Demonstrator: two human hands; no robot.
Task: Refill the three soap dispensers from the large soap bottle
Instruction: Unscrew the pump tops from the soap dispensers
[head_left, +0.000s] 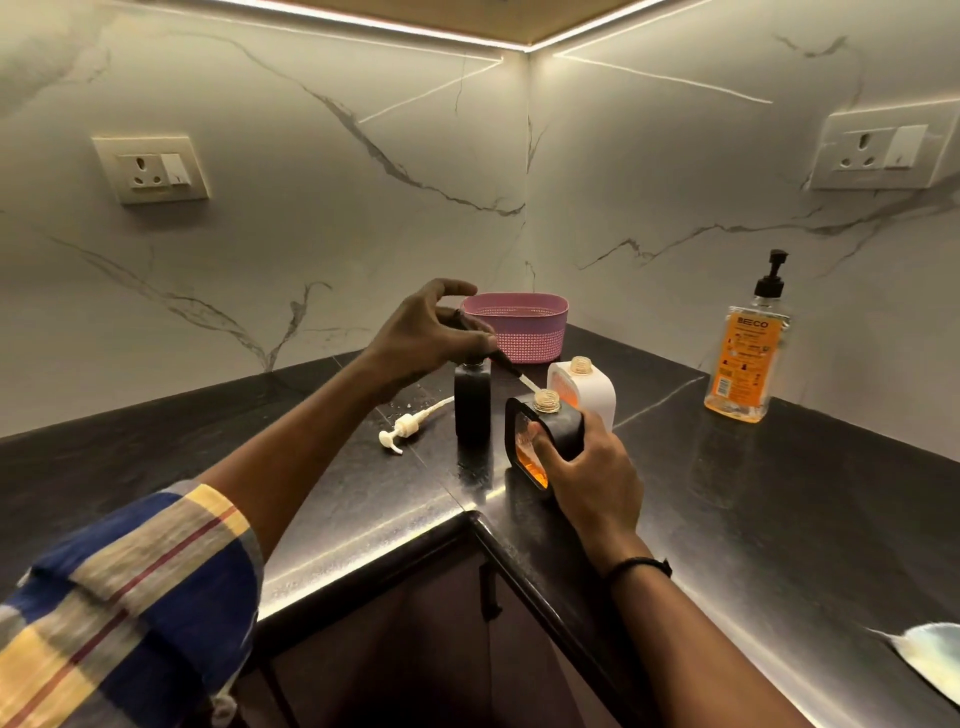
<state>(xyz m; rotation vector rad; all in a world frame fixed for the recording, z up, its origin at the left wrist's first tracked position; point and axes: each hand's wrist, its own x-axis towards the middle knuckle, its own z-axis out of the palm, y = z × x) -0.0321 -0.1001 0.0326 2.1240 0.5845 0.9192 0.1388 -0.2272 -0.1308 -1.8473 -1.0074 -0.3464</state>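
My right hand (587, 473) grips a black dispenser (540, 421) with an orange window, its threaded neck uncapped, standing on the dark counter (753, 519). My left hand (431, 332) holds a black pump head (498, 358) tilted, its tube tip just above that open neck. A tall black dispenser (472, 402) stands under my left hand. A white dispenser (587, 387) with an open neck stands behind the black one. The large soap bottle (745, 353), orange with a black pump, stands apart at the right by the wall.
A white pump head (408, 428) with its tube lies on the counter left of the tall dispenser, near some droplets. A pink perforated basket (519, 325) sits in the corner. The counter's inner corner edge (472, 514) is close in front. Wall sockets sit on both walls.
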